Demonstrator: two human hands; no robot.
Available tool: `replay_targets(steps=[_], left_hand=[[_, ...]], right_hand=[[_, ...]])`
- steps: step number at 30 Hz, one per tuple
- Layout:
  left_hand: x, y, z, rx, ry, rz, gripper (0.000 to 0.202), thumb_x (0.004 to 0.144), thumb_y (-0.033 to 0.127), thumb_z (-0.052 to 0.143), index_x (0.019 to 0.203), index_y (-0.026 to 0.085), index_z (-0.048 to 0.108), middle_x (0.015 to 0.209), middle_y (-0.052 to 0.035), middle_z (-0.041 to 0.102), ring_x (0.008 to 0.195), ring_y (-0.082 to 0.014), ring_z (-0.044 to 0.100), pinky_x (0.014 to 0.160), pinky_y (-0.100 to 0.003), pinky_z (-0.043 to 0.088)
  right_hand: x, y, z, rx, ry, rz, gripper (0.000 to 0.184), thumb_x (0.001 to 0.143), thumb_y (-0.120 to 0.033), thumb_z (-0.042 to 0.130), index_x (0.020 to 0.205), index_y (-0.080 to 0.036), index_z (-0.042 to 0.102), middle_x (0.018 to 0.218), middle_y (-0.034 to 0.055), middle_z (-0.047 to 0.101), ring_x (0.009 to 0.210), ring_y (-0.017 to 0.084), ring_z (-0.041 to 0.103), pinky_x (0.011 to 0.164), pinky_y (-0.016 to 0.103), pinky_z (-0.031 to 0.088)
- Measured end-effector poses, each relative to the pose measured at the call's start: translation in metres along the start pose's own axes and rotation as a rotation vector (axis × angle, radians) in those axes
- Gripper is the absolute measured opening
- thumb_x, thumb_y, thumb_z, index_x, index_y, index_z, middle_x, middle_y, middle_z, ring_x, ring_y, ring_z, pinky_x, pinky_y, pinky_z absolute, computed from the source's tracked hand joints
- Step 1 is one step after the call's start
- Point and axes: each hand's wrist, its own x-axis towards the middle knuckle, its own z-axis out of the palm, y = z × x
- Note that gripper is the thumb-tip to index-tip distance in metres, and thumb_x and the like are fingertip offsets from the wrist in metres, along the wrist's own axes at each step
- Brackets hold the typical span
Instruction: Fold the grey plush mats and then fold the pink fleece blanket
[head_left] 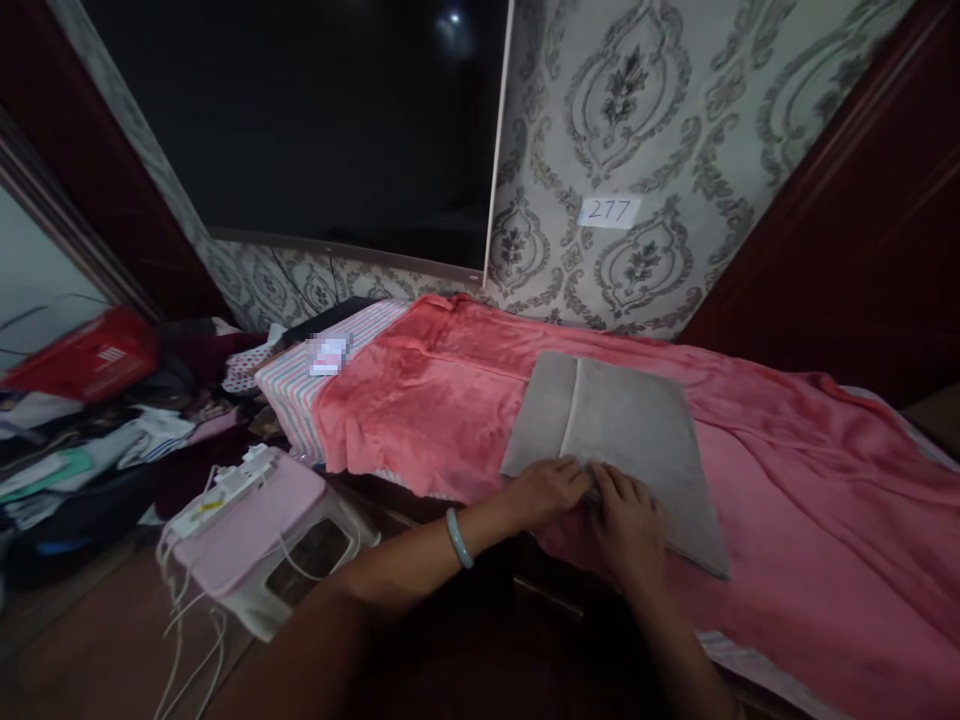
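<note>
A flat, grey, roughly square cushion cover (637, 410) lies on a pink plush blanket (442, 400). A pale seam or fold line runs across its left part. My left hand (551, 490), with a pale bangle on the wrist, has its fingers closed on the cover's near edge. Close beside it, my right hand (626, 515) bends its fingers over that same edge. The fingertips of both hands nearly meet around a small dark bit of the edge, which is too blurred to make out. The thumbs are mostly hidden.
A striped cloth (292, 385) shows under the blanket's left end, with a small blurred packet (328, 355) on it. At the left stand a pink-topped stool (255, 530) with a power strip (229, 490) and dangling cords, and piled clothes (142, 440). A television (322, 120) hangs behind.
</note>
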Motion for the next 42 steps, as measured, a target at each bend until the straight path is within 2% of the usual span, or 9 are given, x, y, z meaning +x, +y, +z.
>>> replay_targets(steps=[4, 8, 13, 18, 23, 26, 31, 35, 42], left_hand=[[-0.006, -0.006, 0.008, 0.024, 0.077, 0.139, 0.027, 0.101, 0.018, 0.046, 0.124, 0.009, 0.058, 0.122, -0.0134, 0.066, 0.123, -0.0229, 0.06, 0.101, -0.035, 0.051], [-0.008, -0.009, 0.008, 0.041, 0.088, 0.109, 0.027, 0.1, 0.017, 0.048, 0.125, 0.011, 0.056, 0.119, -0.0132, 0.064, 0.115, -0.0235, 0.059, 0.093, -0.038, 0.05], [-0.003, -0.011, 0.001, 0.098, 0.085, 0.048, 0.024, 0.101, 0.02, 0.046, 0.12, 0.012, 0.059, 0.106, -0.0105, 0.065, 0.1, -0.0242, 0.059, 0.085, -0.038, 0.048], [-0.006, -0.014, -0.002, 0.052, 0.074, 0.081, 0.023, 0.098, 0.016, 0.05, 0.118, 0.011, 0.06, 0.106, -0.0119, 0.066, 0.1, -0.025, 0.058, 0.087, -0.039, 0.049], [-0.007, -0.018, 0.005, 0.016, 0.041, 0.049, 0.03, 0.094, 0.013, 0.052, 0.123, 0.01, 0.06, 0.114, -0.0142, 0.066, 0.105, -0.0272, 0.06, 0.094, -0.044, 0.05], [-0.001, -0.021, 0.005, -0.018, 0.045, 0.035, 0.03, 0.094, 0.011, 0.051, 0.122, 0.013, 0.062, 0.115, -0.0136, 0.067, 0.107, -0.0268, 0.06, 0.095, -0.045, 0.051], [0.005, -0.018, -0.012, 0.006, 0.094, 0.065, 0.03, 0.095, 0.011, 0.047, 0.121, 0.015, 0.063, 0.111, -0.0115, 0.069, 0.103, -0.0263, 0.062, 0.091, -0.044, 0.052], [-0.01, -0.01, -0.016, 0.015, 0.111, 0.115, 0.033, 0.092, 0.007, 0.047, 0.121, 0.012, 0.063, 0.112, -0.0142, 0.069, 0.101, -0.0274, 0.063, 0.089, -0.045, 0.053], [-0.024, -0.005, -0.005, 0.021, 0.133, 0.087, 0.036, 0.09, 0.003, 0.046, 0.119, 0.014, 0.064, 0.113, -0.0138, 0.07, 0.102, -0.0267, 0.064, 0.09, -0.044, 0.053]], right_hand=[[0.001, -0.001, 0.006, 0.0, 0.014, -0.03, 0.047, 0.084, -0.009, 0.051, 0.127, -0.02, 0.066, 0.132, 0.0135, 0.066, 0.109, 0.033, 0.057, 0.084, 0.046, 0.046], [0.005, 0.006, 0.007, 0.043, -0.008, -0.079, 0.049, 0.081, -0.006, 0.05, 0.123, -0.021, 0.069, 0.13, 0.0102, 0.069, 0.104, 0.031, 0.059, 0.081, 0.044, 0.048], [0.016, 0.012, -0.001, 0.131, -0.034, -0.123, 0.045, 0.085, -0.006, 0.046, 0.12, -0.021, 0.071, 0.118, 0.0079, 0.075, 0.094, 0.028, 0.061, 0.082, 0.041, 0.049], [0.014, 0.008, -0.001, 0.141, -0.031, -0.106, 0.05, 0.083, -0.002, 0.046, 0.121, -0.02, 0.071, 0.121, 0.0068, 0.074, 0.097, 0.027, 0.06, 0.082, 0.039, 0.049], [0.01, -0.005, 0.003, 0.109, -0.033, -0.027, 0.052, 0.085, -0.003, 0.049, 0.131, -0.019, 0.067, 0.134, 0.0096, 0.068, 0.112, 0.03, 0.056, 0.088, 0.043, 0.046], [0.018, -0.005, -0.004, 0.123, -0.081, -0.009, 0.05, 0.088, -0.005, 0.048, 0.13, -0.022, 0.068, 0.135, 0.0086, 0.068, 0.11, 0.029, 0.057, 0.086, 0.042, 0.046], [0.03, -0.003, -0.032, 0.151, -0.136, -0.012, 0.045, 0.093, -0.007, 0.047, 0.129, -0.023, 0.069, 0.132, 0.0062, 0.069, 0.103, 0.027, 0.06, 0.085, 0.041, 0.047], [0.017, -0.009, -0.039, 0.145, -0.151, -0.053, 0.044, 0.095, -0.008, 0.047, 0.129, -0.023, 0.069, 0.13, 0.0056, 0.071, 0.102, 0.027, 0.061, 0.083, 0.04, 0.048], [-0.005, -0.013, -0.02, 0.149, -0.064, -0.043, 0.047, 0.09, -0.003, 0.052, 0.128, -0.024, 0.069, 0.131, 0.0074, 0.07, 0.103, 0.025, 0.062, 0.084, 0.04, 0.05]])
